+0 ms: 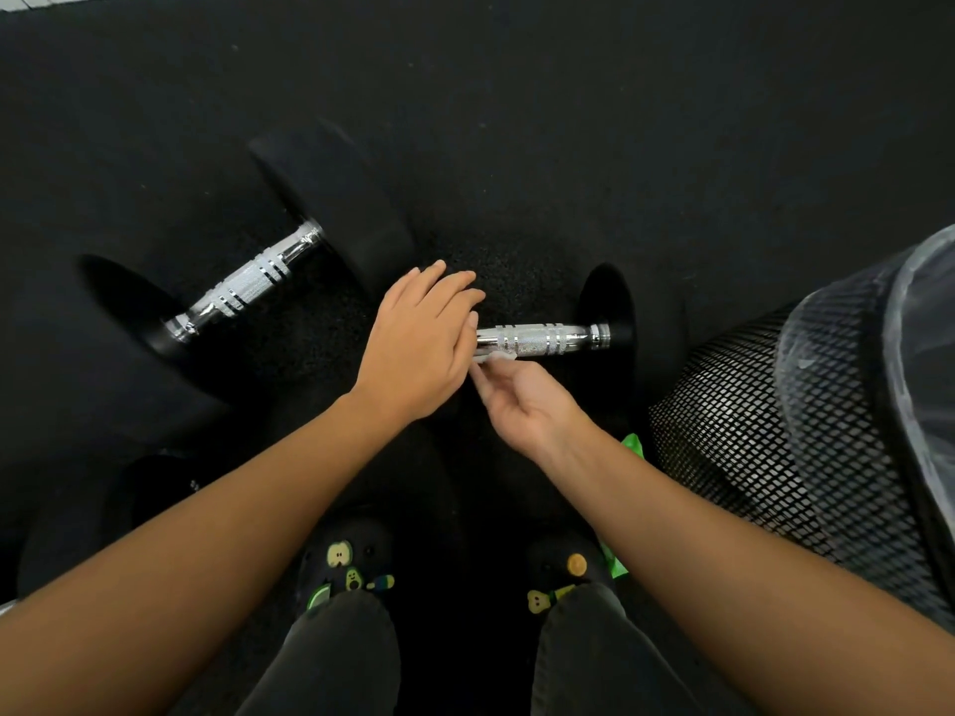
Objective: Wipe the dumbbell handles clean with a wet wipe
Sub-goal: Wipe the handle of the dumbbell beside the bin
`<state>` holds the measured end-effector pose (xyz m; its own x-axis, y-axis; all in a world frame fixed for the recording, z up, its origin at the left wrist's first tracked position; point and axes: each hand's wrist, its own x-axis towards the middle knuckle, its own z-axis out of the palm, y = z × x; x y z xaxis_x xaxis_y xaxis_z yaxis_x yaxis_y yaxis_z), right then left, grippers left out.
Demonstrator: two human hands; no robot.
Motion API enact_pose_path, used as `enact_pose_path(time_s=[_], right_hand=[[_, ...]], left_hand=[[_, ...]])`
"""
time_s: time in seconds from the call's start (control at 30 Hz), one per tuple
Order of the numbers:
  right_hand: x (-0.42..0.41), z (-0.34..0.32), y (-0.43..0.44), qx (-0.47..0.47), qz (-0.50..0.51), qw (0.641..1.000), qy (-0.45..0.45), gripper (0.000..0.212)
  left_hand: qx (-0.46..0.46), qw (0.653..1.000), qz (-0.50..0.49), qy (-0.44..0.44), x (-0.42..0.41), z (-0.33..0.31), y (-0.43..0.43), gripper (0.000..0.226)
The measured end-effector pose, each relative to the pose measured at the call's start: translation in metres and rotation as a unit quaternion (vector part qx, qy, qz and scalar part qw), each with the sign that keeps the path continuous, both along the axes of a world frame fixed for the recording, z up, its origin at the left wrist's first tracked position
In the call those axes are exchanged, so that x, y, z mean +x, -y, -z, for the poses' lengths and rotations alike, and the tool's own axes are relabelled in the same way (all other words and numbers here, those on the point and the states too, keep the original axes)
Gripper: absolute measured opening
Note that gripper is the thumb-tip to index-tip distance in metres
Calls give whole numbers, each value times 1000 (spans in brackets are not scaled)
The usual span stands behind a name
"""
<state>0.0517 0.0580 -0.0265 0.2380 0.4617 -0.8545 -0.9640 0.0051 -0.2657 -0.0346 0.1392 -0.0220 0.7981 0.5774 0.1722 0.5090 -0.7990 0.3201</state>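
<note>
Counting what shows: two dumbbells, two hands, one wipe, one bin, two shoes.

Centre dumbbell (542,339) lies on the floor (568,121), chrome knurled handle running left-right, three-ring bands at each end of the knurl. One black head shows at its right end; the left end is hidden under the left hand (418,348).

Left hand: palm down, fingers straight and together, laid over that left end. Can't tell if it presses on it.

Right hand (522,400): palm up, just below the handle, fingertips pinching the wipe (498,357). The wipe is a small white wad against the underside of the handle near its left end, right beside the left hand's fingers.

Other dumbbell (248,279): left of centre, lying diagonally, same chrome handle, both black heads in view, well apart from both hands.

Bin (775,431): black mesh, right edge of the frame, with a clear plastic liner (920,328) folded over the rim.

Green packet (633,444): between the right forearm and the bin, mostly hidden; print can't be made out.

Shoes: left shoe (346,565) and right shoe (563,571) at bottom centre, black, with fruit-shaped charms on both. Dark trousers below them.

Floor is black speckled rubber matting filling nearly the whole view; a pale strip shows at the top left corner.
</note>
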Motion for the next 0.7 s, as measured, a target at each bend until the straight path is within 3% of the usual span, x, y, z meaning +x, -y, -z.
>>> enact_pose_path(time_s=[0.1, 0.33, 0.4, 0.47, 0.53, 0.6, 0.63, 0.7], right_hand=[[-1, 3, -1, -39, 2, 999, 23, 12], [-7, 0, 3, -92, -44, 990, 100, 5], [-7, -3, 3, -110, -116, 969, 189, 10], [-6, -4, 5, -140, -221, 884, 387, 16], [-2, -5, 6, -144, -285, 738, 595, 17], [3, -2, 6, -123, -300, 603, 729, 12], [6, 1, 6, -111, -308, 567, 756, 9], [8, 10, 7, -92, -343, 533, 768, 4]], left_hand=[[-2, 1000, 4, 2, 0, 0, 0, 38], [4, 1000, 5, 2, 0, 0, 0, 36], [4, 1000, 5, 0, -1, 0, 0, 36], [1, 1000, 7, -4, -1, 0, 0, 37], [-6, 1000, 8, -9, -1, -1, -1, 38], [-12, 1000, 10, -15, -1, -2, 0, 40], [-13, 1000, 11, -17, -1, -2, -1, 40], [-15, 1000, 12, -15, -1, -3, -1, 41]])
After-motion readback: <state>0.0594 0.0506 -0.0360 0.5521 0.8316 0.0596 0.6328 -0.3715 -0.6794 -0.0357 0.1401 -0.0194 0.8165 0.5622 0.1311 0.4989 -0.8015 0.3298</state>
